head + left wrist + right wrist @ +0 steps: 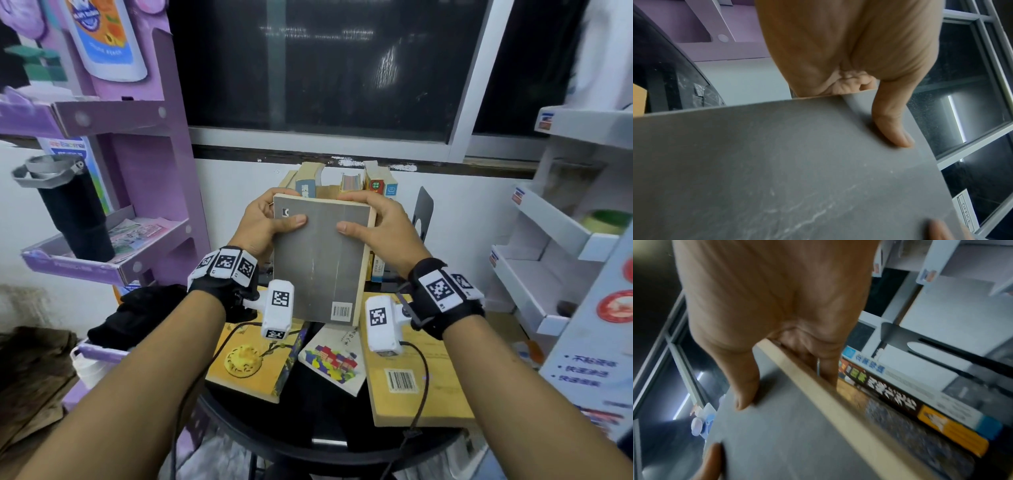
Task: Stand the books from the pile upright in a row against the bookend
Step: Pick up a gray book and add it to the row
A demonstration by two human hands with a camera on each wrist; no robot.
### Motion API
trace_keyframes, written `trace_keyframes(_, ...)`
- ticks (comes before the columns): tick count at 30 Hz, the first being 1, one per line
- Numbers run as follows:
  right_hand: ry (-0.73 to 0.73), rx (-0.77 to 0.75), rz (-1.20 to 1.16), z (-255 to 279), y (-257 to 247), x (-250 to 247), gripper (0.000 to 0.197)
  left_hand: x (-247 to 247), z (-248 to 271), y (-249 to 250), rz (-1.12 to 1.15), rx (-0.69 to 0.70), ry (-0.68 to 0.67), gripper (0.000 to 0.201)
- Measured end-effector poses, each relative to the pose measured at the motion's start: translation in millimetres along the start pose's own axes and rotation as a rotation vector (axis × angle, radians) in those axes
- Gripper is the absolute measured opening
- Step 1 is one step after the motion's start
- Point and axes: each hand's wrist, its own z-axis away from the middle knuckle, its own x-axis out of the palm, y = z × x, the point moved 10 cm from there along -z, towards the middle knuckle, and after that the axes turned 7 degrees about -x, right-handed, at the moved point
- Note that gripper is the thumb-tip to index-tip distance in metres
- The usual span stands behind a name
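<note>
A grey book (317, 260) is gripped at frame centre by the left hand (262, 222) and right hand (380, 228), thumbs pressed on its cover, fingers curled behind.

1. Held book (317, 263) is in front of the standing row (346, 181), above the table (308, 421).
2. Bookend (423, 212) stands right of the row.
3. Three books lie flat on the table: left (246, 363), middle (334, 359), right (411, 377).
4. Shelves stand on the left (113, 113) and right (548, 219).
</note>
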Motion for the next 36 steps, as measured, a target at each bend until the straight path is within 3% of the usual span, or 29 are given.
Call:
trace_keyframes(4, -0.158, 0.016, 0.058, -4.0, -16.0, -7.3, 0.042, 11.9, -4.3, 9.2, -0.018, -0.003, -0.092, 0.035)
trace_keyframes(10, -0.275, 0.007, 0.185, 1.5, -29.6, -12.5, 0.048, 41.6, -15.7, 11.6, -0.089, -0.028, -0.198, 0.034)
trace_keyframes(16, -0.127, 0.003, 0.299, 4.7, -25.8, -36.3, 0.045, 62.9, -30.9, 2.8, -0.188, -0.062, -0.184, 0.036)
trace_keyframes(21, -0.030, 0.015, 0.313, 9.2, -26.2, -57.8, 0.044, 78.6, -43.7, -0.9, -0.193, -0.093, -0.160, 0.053)
trace_keyframes(25, -0.002, 0.028, 0.361, 14.1, -24.0, -77.0, 0.046, 88.1, -59.0, 0.4, -0.174, -0.091, -0.039, 0.038)
trace_keyframes(31, 0.049, 0.093, 0.443, 28.6, -12.4, -117.4, 0.042, 102.2, -86.7, -12.9, -0.393, -0.013, 0.086, 0.027)
trace_keyframes(36, 0.074, 0.172, 0.526, 33.2, 6.5, -140.3, 0.044, 125.9, -97.6, -28.5, -0.641, 0.058, 0.068, 0.032)
